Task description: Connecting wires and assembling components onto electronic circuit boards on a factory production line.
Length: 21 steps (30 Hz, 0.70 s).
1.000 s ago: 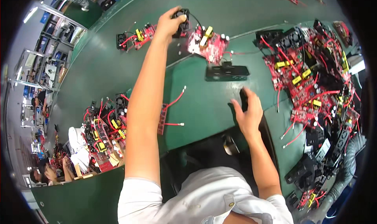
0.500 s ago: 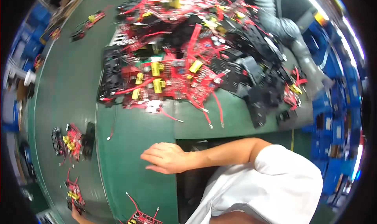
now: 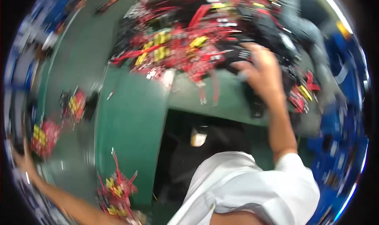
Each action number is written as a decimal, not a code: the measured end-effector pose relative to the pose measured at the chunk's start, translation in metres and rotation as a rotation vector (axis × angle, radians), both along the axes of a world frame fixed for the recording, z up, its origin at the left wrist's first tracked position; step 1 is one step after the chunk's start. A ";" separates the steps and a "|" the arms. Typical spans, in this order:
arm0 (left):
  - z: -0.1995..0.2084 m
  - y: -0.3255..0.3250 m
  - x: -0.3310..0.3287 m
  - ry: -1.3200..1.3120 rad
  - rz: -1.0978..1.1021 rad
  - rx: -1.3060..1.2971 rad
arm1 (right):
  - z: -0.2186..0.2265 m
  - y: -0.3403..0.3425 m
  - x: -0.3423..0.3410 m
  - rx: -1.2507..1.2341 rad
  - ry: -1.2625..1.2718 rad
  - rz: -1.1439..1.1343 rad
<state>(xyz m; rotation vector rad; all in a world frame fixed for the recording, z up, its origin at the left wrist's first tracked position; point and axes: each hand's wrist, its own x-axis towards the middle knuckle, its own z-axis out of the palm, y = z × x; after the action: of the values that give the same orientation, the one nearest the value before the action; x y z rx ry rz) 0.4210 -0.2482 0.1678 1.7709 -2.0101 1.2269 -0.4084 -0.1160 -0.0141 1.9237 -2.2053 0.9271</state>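
Note:
At the left rim, my left hand [image 3: 25, 165] is beside a red circuit board with yellow parts [image 3: 45, 140]. Blur hides whether its fingers grip the board. My right hand [image 3: 260, 73] reaches over black plastic parts [image 3: 237, 53] at the right of a big pile, fingers spread and thumb apart, with no held thing visible. Left of it in the pile lie red circuit boards [image 3: 183, 51] with yellow components and loose red wires.
Another red board [image 3: 77, 104] lies on the grey-green strip at the left. Wired boards [image 3: 116, 189] sit at the lower edge of the green table [image 3: 130, 110]. A grey flexible duct [image 3: 312, 35] and blue bins [image 3: 339, 146] stand at the right.
My right hand has swung from the table front up to the black parts. My left hand and the board by it have shifted left and farther away. The whole view has also moved.

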 end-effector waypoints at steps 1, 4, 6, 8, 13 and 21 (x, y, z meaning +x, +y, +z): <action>-0.018 -0.001 -0.051 0.882 0.126 0.040 | -0.007 0.000 -0.014 0.074 0.135 -0.180; -0.058 0.019 -0.220 1.044 -0.116 0.031 | -0.025 -0.005 -0.059 0.424 0.148 -0.317; -0.092 0.027 -0.288 0.911 0.000 0.020 | -0.068 -0.004 -0.130 0.297 0.317 -0.198; -0.131 0.038 -0.318 1.224 -0.220 0.009 | -0.093 -0.022 -0.174 0.295 0.292 -0.109; -0.203 0.084 -0.364 1.264 -0.048 0.017 | -0.084 -0.041 -0.204 0.388 0.157 -0.251; -0.211 0.169 -0.325 0.890 0.138 0.029 | -0.007 -0.015 -0.112 -0.362 -0.608 -0.070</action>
<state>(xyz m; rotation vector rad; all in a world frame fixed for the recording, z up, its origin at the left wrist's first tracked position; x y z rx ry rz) 0.0958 -0.0790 -0.0427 1.9837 -1.3906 0.2922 -0.5200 -0.1306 -0.0209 1.5227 -2.1276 1.9434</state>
